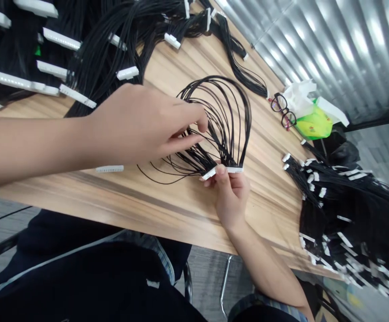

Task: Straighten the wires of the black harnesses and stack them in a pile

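Observation:
A black wire harness (226, 112) loops over the wooden table (181, 205), both ends finishing in white connectors (230, 170). My right hand (230, 192) pinches those two connectors together at the near end of the loop. My left hand (141, 125) reaches across from the left, fingers curled and pinching among the black wires near the loop's left side. One loose white connector (109, 169) lies on the table below my left forearm.
Piles of black harnesses with white connectors lie at the far left (47, 58) and at the right (348, 210). Another bundle (244, 67) runs along the far edge. Glasses (283, 109), white tissue and a green packet (313, 123) sit by the corrugated metal wall.

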A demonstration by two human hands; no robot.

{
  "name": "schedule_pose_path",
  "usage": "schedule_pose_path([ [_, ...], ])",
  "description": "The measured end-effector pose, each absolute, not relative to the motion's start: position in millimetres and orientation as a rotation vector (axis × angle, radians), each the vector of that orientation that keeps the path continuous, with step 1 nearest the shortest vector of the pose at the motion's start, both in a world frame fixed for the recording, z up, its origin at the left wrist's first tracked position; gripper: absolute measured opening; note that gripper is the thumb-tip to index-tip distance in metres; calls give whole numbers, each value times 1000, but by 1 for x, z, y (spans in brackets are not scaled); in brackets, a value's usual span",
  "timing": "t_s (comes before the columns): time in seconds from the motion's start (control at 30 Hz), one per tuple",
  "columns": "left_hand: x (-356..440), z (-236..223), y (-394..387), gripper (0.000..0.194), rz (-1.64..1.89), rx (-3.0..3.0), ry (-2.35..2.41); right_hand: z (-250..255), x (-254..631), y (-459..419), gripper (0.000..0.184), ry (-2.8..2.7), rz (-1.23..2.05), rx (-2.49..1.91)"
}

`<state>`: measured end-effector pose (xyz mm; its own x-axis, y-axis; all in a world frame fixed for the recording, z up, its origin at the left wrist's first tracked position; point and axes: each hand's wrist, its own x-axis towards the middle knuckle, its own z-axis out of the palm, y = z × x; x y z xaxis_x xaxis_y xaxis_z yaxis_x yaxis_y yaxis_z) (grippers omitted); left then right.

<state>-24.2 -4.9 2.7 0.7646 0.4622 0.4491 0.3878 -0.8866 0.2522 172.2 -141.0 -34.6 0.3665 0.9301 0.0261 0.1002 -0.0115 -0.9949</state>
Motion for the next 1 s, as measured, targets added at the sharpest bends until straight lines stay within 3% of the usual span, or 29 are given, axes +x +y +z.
schedule_pose_path([
  [0.27,-24,10,6,62,679,3030,662,-23,181,-140,37,-1245,1173,-1374],
  [0.43,-31,20,20,87,480,3002,324,-18,185,-142,39,-1343,1392,-1294],
  [0.67,-32,13,43,71,328,2620,-12,-18,189,-142,43,-1427,1485,-1251],
  [0.83,-25,5,37,55,432,2348,-42,-18,188,-145,42,-1461,1550,-1234],
  [1.0,-19,-5,30,59,440,2255,67,-18,186,-145,39,-1379,1550,-1201],
])
